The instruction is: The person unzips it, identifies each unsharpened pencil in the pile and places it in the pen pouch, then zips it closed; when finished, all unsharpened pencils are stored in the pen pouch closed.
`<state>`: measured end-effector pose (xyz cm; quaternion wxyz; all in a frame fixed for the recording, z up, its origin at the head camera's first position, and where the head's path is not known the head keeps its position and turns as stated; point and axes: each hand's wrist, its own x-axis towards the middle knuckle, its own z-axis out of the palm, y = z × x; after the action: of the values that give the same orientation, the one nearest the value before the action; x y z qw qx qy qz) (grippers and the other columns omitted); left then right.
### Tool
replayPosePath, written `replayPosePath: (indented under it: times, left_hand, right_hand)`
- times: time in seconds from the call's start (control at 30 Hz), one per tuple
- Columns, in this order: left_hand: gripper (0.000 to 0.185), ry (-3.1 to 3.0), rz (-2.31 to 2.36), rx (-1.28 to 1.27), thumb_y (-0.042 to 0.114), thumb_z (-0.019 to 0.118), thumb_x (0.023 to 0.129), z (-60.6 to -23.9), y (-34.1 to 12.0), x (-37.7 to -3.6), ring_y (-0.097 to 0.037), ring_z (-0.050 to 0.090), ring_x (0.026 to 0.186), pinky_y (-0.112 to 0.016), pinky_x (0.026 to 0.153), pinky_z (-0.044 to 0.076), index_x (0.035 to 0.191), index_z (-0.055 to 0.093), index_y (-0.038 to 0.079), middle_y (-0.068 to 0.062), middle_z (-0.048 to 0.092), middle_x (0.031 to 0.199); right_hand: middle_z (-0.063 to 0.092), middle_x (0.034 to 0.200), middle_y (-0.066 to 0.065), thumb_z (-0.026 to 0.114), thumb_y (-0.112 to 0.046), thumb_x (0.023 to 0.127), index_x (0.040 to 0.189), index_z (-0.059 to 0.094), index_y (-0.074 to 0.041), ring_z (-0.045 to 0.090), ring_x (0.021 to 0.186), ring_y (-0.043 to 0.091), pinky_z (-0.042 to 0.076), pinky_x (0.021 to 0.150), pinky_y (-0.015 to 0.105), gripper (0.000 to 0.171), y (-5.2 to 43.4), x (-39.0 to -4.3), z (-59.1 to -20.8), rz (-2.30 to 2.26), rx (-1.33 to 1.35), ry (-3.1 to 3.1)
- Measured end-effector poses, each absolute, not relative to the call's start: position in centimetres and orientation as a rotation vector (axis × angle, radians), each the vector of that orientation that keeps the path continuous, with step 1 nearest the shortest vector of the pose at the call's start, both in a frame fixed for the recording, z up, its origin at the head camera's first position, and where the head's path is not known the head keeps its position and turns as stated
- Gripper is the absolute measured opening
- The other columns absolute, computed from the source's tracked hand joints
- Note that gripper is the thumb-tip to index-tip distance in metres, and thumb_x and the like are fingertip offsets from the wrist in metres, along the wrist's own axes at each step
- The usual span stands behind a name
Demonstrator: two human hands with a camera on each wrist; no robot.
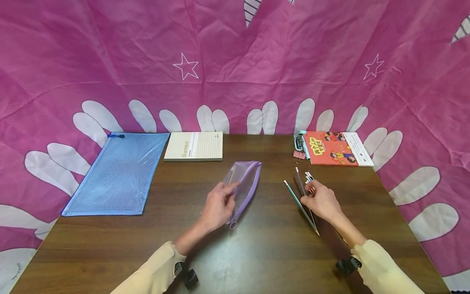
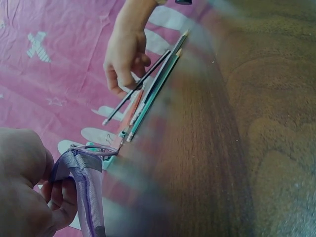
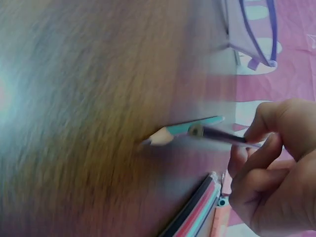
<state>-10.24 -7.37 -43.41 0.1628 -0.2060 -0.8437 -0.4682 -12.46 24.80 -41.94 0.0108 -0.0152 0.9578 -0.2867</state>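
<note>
Left hand [image 1: 217, 206] is on the purple pencil pouch [image 1: 245, 185] at mid-table, fingers curled round its near long edge, holding it up on its side; the left wrist view shows the fabric and zip band pinched in those curled fingers [image 2: 61, 197]. The pouch's long axis runs diagonally, far end toward the notepad [image 1: 193, 145], near end with the zip pull toward the person. Over to the right hand [image 1: 321, 201]: it grips a bundle of pencils [image 1: 306, 183], fingers curled round the shafts near their middle. The bundle runs from far-left to near-right, blunt ends fanning out beyond the knuckles toward the back of the wooden table [image 1: 257, 253], sharpened tips pointing back toward the person's right sleeve. One green pencil [image 1: 296, 199] lies just left of the fingers, parallel to the rest; whether it is in the grip or lying on the wood is unclear. The right wrist view shows its sharpened point [image 3: 154, 138] down at the tabletop, blurred. Pouch and pencils are well apart. Further back sit a blue mesh folder [image 1: 117, 173] and a red booklet [image 1: 332, 148].
</note>
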Motion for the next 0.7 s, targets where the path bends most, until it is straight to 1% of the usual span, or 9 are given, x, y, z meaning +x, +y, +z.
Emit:
replayPosePath:
  times: [0.1, 0.13, 0.2, 0.3, 0.37, 0.47, 0.57, 0.7]
  left_hand:
    - [0.048, -2.404, -1.334, -0.589, -0.016, 0.058, 0.076, -43.4, -7.4, -10.3, -0.016, 0.054, 0.067, -0.024, 0.056, 0.051, 0.121, 0.069, -0.005, -0.007, 0.054, 0.081]
    - [0.048, -2.402, -1.334, -0.591, -0.016, 0.058, 0.076, -43.3, -7.4, -10.3, -0.016, 0.055, 0.067, -0.024, 0.056, 0.051, 0.121, 0.069, -0.005, -0.007, 0.054, 0.081]
    - [0.048, -2.401, -1.330, -0.593, -0.016, 0.058, 0.076, -43.3, -7.4, -10.4, -0.016, 0.055, 0.067, -0.024, 0.056, 0.051, 0.121, 0.069, -0.005, -0.008, 0.054, 0.081]
    - [0.047, -2.398, -1.335, -0.597, -0.016, 0.058, 0.076, -43.2, -7.3, -10.4, -0.016, 0.055, 0.067, -0.024, 0.056, 0.051, 0.120, 0.069, -0.005, -0.008, 0.054, 0.081]
    - [0.047, -2.397, -1.339, -0.597, -0.017, 0.059, 0.076, -43.1, -7.3, -10.4, -0.016, 0.055, 0.067, -0.023, 0.056, 0.051, 0.120, 0.069, -0.005, -0.008, 0.054, 0.082]
    - [0.048, -2.399, -1.345, -0.593, -0.017, 0.059, 0.076, -43.1, -7.3, -10.5, -0.016, 0.055, 0.066, -0.023, 0.055, 0.051, 0.121, 0.069, -0.005, -0.008, 0.054, 0.082]
    - [0.048, -2.409, -1.351, -0.588, -0.017, 0.059, 0.076, -43.2, -7.3, -10.4, -0.015, 0.055, 0.067, -0.023, 0.055, 0.051, 0.121, 0.068, -0.005, -0.007, 0.054, 0.082]
    - [0.048, -2.417, -1.372, -0.577, -0.018, 0.059, 0.076, -43.3, -7.2, -10.3, -0.015, 0.055, 0.067, -0.023, 0.055, 0.051, 0.122, 0.068, -0.005, -0.007, 0.054, 0.083]
  right_hand:
    - [0.062, 0.074, 0.004, 0.068, -0.011, 0.081, 0.103, 0.058, -0.002, 0.055, 0.068, 0.020, 0.041, 0.061, 0.034, 0.026, 24.7, -12.6, -41.8, -1.089, -0.017, 2.900]
    - [0.062, 0.074, 0.004, 0.068, -0.011, 0.081, 0.105, 0.058, -0.001, 0.055, 0.068, 0.019, 0.041, 0.060, 0.034, 0.027, 24.6, -12.7, -41.7, -1.158, 0.009, 2.855]
    - [0.056, 0.071, 0.002, 0.065, -0.008, 0.083, 0.110, 0.056, 0.000, 0.049, 0.061, 0.016, 0.038, 0.054, 0.031, 0.030, 24.5, -12.8, -41.5, -1.318, 0.070, 2.720]
    - [0.044, 0.066, -0.003, 0.060, -0.004, 0.086, 0.117, 0.051, 0.002, 0.037, 0.051, 0.010, 0.030, 0.045, 0.024, 0.033, 24.2, -12.9, -41.4, -1.563, 0.149, 2.499]
    - [0.036, 0.063, -0.004, 0.056, -0.001, 0.088, 0.119, 0.048, 0.003, 0.030, 0.046, 0.008, 0.025, 0.041, 0.021, 0.033, 24.0, -12.9, -41.4, -1.730, 0.189, 2.344]
    - [0.034, 0.060, -0.006, 0.054, 0.000, 0.089, 0.119, 0.045, 0.002, 0.029, 0.046, 0.006, 0.023, 0.041, 0.019, 0.031, 23.4, -12.8, -41.4, -1.922, 0.221, 2.174]
    - [0.034, 0.056, -0.006, 0.053, 0.001, 0.090, 0.116, 0.045, -0.002, 0.029, 0.046, 0.006, 0.023, 0.040, 0.018, 0.028, 22.6, -12.7, -41.6, -2.032, 0.259, 2.071]
    - [0.037, 0.057, -0.006, 0.051, 0.004, 0.090, 0.113, 0.045, -0.006, 0.029, 0.046, 0.005, 0.023, 0.041, 0.017, 0.026, 21.3, -12.7, -41.7, -2.116, 0.269, 1.994]
